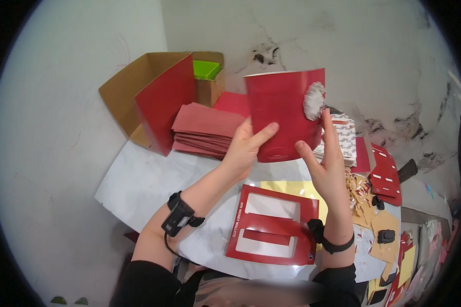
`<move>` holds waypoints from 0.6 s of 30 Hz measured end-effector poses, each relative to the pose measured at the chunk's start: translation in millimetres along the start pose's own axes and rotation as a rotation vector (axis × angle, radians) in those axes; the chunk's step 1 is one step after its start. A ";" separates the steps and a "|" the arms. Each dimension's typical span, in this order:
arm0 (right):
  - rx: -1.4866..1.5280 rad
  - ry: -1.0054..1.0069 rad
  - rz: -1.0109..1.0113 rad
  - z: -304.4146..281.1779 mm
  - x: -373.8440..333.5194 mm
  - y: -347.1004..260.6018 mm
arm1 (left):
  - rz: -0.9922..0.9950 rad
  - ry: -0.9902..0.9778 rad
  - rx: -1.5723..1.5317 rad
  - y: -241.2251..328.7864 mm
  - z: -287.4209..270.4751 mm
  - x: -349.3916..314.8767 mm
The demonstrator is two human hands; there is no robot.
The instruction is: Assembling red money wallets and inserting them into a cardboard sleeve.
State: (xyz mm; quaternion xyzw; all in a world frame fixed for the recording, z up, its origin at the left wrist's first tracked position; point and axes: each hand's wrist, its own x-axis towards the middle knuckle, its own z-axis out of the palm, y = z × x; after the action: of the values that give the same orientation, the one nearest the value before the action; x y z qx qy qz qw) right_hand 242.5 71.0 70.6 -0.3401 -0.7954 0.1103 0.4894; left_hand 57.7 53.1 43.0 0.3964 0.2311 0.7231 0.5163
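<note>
A glossy red card wallet [276, 115] with a white fluffy patch [314, 101] near its right edge is held up above the table. My left hand [246, 148] grips its lower left side, the thumb lying across the front. Fingers stretched and thumb apart, my right hand [327, 163] stands at the wallet's right edge; whether it touches is unclear. Below them on the table lies a flat red package sleeve [268, 225] with two cut-out windows. A yellow sheet [289, 189] shows partly beneath that sleeve.
Behind my left hand is a stack of red wallets [205, 128] beside an open cardboard box [153, 97]. A bright green item [206, 69] sits in a smaller box. To the right are patterned white packs [344, 135], red packaging [385, 174] and scattered tan paper pieces [362, 202].
</note>
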 end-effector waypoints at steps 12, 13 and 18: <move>0.788 -0.292 0.322 -2.5 -2.9 -13.5 | -0.009 -0.097 -0.020 -7.8 13.7 -10.5; 0.845 -0.289 0.323 -2.3 -2.4 -14.4 | -0.017 -0.024 -0.034 -8.0 14.3 -11.5; 0.979 -0.333 0.411 -2.2 -3.0 -14.9 | -0.374 -0.264 -0.249 5.1 5.7 -13.4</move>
State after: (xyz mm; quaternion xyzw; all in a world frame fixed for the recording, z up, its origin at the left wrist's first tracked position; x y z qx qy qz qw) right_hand 238.8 57.6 77.2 -0.1989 -0.6352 0.6125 0.4264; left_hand 61.5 38.4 45.6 0.3712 0.1402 0.5797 0.7117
